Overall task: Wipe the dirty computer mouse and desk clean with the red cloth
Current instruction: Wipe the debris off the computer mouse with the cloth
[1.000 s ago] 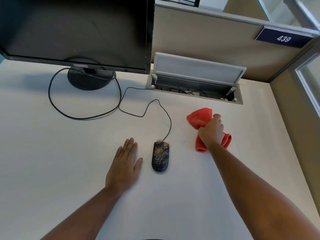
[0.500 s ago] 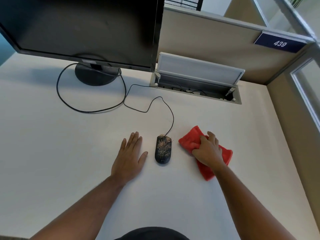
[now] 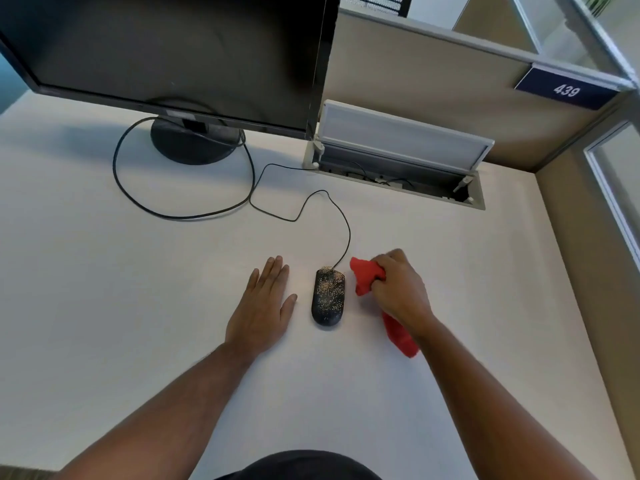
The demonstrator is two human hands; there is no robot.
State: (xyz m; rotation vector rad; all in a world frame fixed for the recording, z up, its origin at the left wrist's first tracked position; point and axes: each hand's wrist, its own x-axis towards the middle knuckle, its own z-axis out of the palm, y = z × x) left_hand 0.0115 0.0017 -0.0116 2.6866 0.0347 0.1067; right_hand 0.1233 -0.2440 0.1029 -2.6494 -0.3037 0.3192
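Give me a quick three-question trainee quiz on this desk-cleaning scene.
1. True or false: the mouse is already free of specks.
2. Which hand holds the red cloth? A) left hand B) right hand C) neither
3. Fill in: the mouse cable runs back toward the open ____ box in the desk.

Key: 1 false; 2 B; 3 cable.

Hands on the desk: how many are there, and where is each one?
2. The left hand lies flat on the desk, left of the mouse. The right hand grips the red cloth, right of the mouse.
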